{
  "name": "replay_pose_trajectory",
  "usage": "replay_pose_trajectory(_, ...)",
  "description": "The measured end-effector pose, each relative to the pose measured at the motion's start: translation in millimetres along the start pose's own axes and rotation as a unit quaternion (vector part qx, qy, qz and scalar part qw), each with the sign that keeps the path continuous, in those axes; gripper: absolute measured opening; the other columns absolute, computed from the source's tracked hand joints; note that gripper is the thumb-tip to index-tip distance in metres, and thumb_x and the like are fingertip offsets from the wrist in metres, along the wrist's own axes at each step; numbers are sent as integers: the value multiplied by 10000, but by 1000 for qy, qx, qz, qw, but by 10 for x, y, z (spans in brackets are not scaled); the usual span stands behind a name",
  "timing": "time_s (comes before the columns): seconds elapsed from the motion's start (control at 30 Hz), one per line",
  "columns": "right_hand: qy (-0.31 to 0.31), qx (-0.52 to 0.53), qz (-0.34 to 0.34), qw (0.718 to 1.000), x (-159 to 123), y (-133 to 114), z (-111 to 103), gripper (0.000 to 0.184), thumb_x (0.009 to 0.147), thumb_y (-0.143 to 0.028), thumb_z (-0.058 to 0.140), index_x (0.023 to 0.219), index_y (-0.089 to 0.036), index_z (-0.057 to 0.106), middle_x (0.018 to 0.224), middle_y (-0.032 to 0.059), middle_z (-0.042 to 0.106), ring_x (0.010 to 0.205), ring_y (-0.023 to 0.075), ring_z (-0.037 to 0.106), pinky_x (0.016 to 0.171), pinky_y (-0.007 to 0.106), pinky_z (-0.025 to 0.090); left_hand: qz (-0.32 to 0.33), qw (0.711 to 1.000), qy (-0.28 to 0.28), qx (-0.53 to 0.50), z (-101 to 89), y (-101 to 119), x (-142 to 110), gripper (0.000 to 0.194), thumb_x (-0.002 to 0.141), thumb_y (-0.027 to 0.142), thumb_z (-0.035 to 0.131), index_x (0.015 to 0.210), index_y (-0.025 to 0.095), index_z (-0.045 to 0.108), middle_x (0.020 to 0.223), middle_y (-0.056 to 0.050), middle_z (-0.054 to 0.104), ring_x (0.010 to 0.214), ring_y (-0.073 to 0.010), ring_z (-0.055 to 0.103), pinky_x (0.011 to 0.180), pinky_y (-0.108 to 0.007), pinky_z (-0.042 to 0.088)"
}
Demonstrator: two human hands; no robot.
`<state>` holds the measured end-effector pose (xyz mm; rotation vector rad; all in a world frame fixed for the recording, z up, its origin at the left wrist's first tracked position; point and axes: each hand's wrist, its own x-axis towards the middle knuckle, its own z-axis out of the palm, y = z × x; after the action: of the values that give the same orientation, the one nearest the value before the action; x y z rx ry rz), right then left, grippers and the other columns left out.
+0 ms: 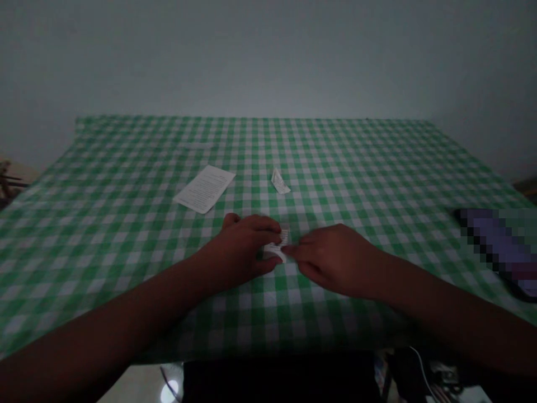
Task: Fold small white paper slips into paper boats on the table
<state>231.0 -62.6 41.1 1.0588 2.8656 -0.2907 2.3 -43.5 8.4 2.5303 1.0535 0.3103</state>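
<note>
A small piece of printed paper (274, 250) lies on the checked tablecloth, partly hidden under my fingers. My left hand (247, 244) comes over it from the left and holds it down, fingers on its upper part and thumb at its lower edge. From the right, my right hand (335, 254) touches the paper's right side with an outstretched index finger. The other fingers of that hand are curled in, with nothing visible in them. Just beyond the hands stands or lies a small folded piece of printed paper (279, 182).
A flat printed sheet (205, 189) lies left of the folded piece. Farther back is a pale thin strip (196, 145). A dark phone-like object (499, 246), partly pixelated, rests at the right. The green-and-white tablecloth (356, 162) reaches back to a plain wall (268, 56).
</note>
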Motion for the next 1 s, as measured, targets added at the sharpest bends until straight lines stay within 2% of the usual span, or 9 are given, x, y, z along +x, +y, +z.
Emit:
replay_pose_trajectory(0.07, 20, -31, 45, 998, 42, 64, 24, 372, 976, -266, 470, 1319, -201, 597, 865, 44, 735, 710, 192, 666, 542, 292, 285, -4, 1000, -1, 0, -11, 7, 0, 281, 844, 346, 692, 1114, 270, 683, 1293, -21, 653, 1197, -269, 578, 951, -455, 287)
replay_pose_trajectory(0.17, -6, -73, 58, 996, 65, 78, 76, 404, 976, -238, 451, 1360, -172, 562, 793, 40, 731, 638, 186, 654, 503, 301, 212, -8, 1000, -1, -4, -24, 17, 7, 275, 839, 361, 698, 1099, 269, 686, 1295, -17, 651, 1192, -273, 579, 961, -458, 285)
replay_pose_trajectory(0.33, -37, -105, -24, 993, -39, -99, 94, 400, 955, -176, 467, 1336, -115, 570, 720, 42, 712, 561, 171, 618, 473, 326, 159, -12, 1000, -14, -12, -30, 19, 20, 251, 846, 356, 687, 1084, 277, 694, 1283, -9, 655, 1202, -266, 575, 951, -450, 283)
replay_pose_trajectory(0.43, -67, -81, -51, 993, -97, -156, 47, 340, 947, -173, 487, 1253, -140, 630, 718, 32, 717, 537, 162, 602, 468, 327, 165, -9, 1000, -11, -8, -31, 9, 10, 263, 841, 346, 691, 1092, 267, 696, 1288, -20, 656, 1212, -268, 570, 958, -447, 280)
replay_pose_trajectory(0.5, -65, -51, -59, 995, -101, -136, 13, 322, 962, -201, 478, 1233, -189, 652, 735, 18, 722, 564, 162, 617, 483, 318, 196, -3, 1000, -16, -7, -40, 4, -2, 287, 842, 339, 691, 1121, 272, 688, 1310, -26, 647, 1231, -271, 557, 963, -448, 278)
replay_pose_trajectory(0.6, -43, -18, -9, 999, -55, -53, -5, 312, 959, -264, 487, 1210, -239, 670, 807, 21, 739, 651, 178, 659, 529, 298, 267, 5, 999, -32, -10, -64, 1, -18, 303, 859, 346, 678, 1157, 288, 675, 1338, -25, 631, 1253, -272, 542, 963, -452, 281)
replay_pose_trajectory(0.7, -34, -48, 64, 996, 13, 22, 18, 413, 973, -255, 436, 1355, -179, 575, 848, 65, 746, 707, 217, 683, 537, 301, 294, 10, 999, -40, -8, -78, -4, -27, 311, 867, 362, 671, 1168, 285, 670, 1349, -33, 623, 1254, -278, 542, 960, -460, 289)
replay_pose_trajectory(0.8, -47, -63, 89, 993, 58, 39, 44, 467, 965, -244, 437, 1419, -168, 513, 871, 76, 750, 732, 236, 697, 541, 304, 328, 11, 999, -34, -3, -70, -14, -28, 318, 867, 368, 667, 1172, 278, 670, 1355, -36, 618, 1248, -281, 548, 970, -467, 294)
replay_pose_trajectory(1.0, -32, -87, 116, 989, 86, -30, 100, 433, 966, -222, 424, 1379, -180, 550, 890, 70, 760, 733, 248, 709, 530, 316, 380, 20, 999, -28, 13, -59, 2, -32, 314, 863, 336, 657, 1169, 266, 671, 1350, -32, 622, 1230, -281, 562, 976, -477, 302)
